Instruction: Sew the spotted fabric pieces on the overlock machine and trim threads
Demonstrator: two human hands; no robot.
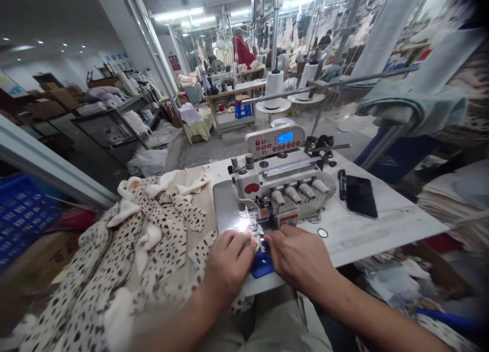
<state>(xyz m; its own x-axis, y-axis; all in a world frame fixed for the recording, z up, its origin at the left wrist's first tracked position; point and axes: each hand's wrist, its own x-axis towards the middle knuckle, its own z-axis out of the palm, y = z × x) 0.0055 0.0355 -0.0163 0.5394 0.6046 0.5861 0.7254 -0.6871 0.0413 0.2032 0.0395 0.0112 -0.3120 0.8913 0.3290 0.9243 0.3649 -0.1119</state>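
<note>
My left hand [233, 260] and my right hand [301, 255] meet in front of the presser foot of a white overlock sewing machine [275, 184]. Both sets of fingertips press on the leopard-spotted cream fabric [156, 229], which is heaped on the table to the left. A white fabric edge shows between my fingers, and the needle area is brightly lit and partly hidden. Just below my hands lies a blue plastic piece [263, 263].
The white table [385, 229] holds a black phone [361, 195], a black marker-like item [342, 184] and a small ring [323, 233]. Thread cones [274, 89] stand behind the machine. A blue crate [23, 214] sits at left. Further sewing tables and hanging garments fill the background.
</note>
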